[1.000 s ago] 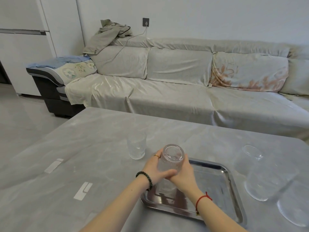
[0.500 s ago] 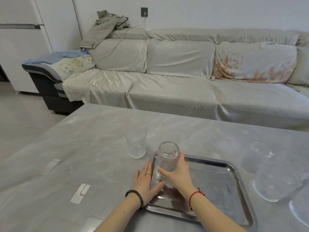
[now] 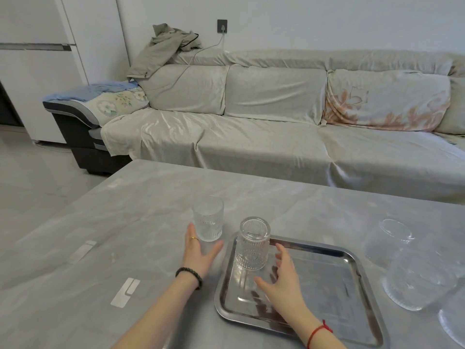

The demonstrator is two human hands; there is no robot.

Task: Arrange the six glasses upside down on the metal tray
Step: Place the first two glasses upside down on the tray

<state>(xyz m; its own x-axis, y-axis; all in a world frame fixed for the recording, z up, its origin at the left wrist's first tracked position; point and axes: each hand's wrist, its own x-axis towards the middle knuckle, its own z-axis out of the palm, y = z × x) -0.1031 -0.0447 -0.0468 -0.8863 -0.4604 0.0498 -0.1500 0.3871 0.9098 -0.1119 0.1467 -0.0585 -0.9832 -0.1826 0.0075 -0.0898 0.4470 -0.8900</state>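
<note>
Stainless steel fills the lower middle of the head view: the metal tray (image 3: 352, 285) lies on a grey marbled table (image 3: 113, 235), and one ribbed glass (image 3: 252, 244) stands upside down in its upper-left corner, base up. Just right of that glass the right hand (image 3: 284, 278) hovers over the tray with fingers spread apart and holds nothing — a red cord circles its wrist. Left of the tray, the left hand (image 3: 200, 250) is splayed wide, thumb and fingers flanking the foot of an upright glass (image 3: 208, 219) that stands on the table just above it; whether skin touches the glass I cannot tell. A dark bead bracelet (image 3: 189, 273) sits on that wrist. At the right edge of the frame lie more clear glasses (image 3: 412, 268), tipped on their sides on the table and distorted by the lens, so their count is unclear. Across the upper half runs a cloth-covered sofa (image 3: 264, 137) with a crumpled jacket (image 3: 166, 46) on its back at upper left.
</note>
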